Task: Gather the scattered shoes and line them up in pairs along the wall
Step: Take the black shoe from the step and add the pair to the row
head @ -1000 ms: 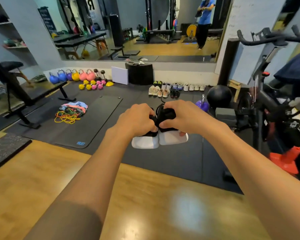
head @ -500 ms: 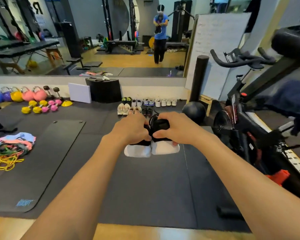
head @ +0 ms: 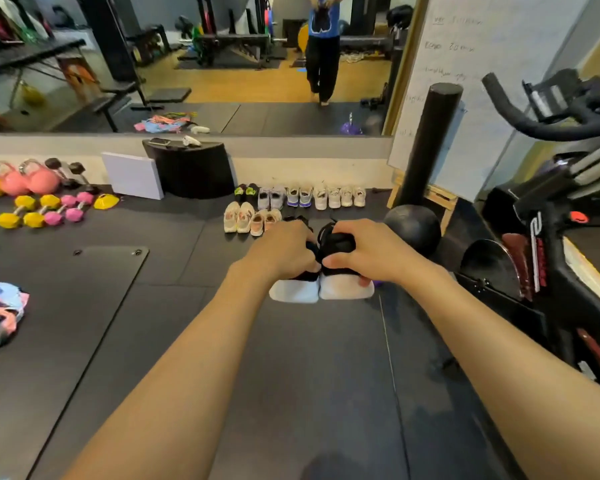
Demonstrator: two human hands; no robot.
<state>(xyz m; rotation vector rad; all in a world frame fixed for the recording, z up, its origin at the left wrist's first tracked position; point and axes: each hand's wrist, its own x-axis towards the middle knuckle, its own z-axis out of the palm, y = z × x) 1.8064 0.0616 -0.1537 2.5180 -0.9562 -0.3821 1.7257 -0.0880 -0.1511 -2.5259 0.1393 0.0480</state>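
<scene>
Black sneakers, white-soled, one pair. Left sneaker (head: 294,292) is gripped by the left hand (head: 284,252) and right sneaker (head: 342,241) by the right hand (head: 369,252), fingers curled over the uppers. The two sneakers touch side by side, heels toward the camera, just left of the black medicine ball (head: 413,230). Paired shoes (head: 312,197) stand in a row along the wall, beyond and left of that ball.

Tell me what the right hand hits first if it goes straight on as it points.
It points forward and inward, so the right hand would likely first meet the left hand and its shoe, right beside it. Depth beyond is unclear.
</scene>
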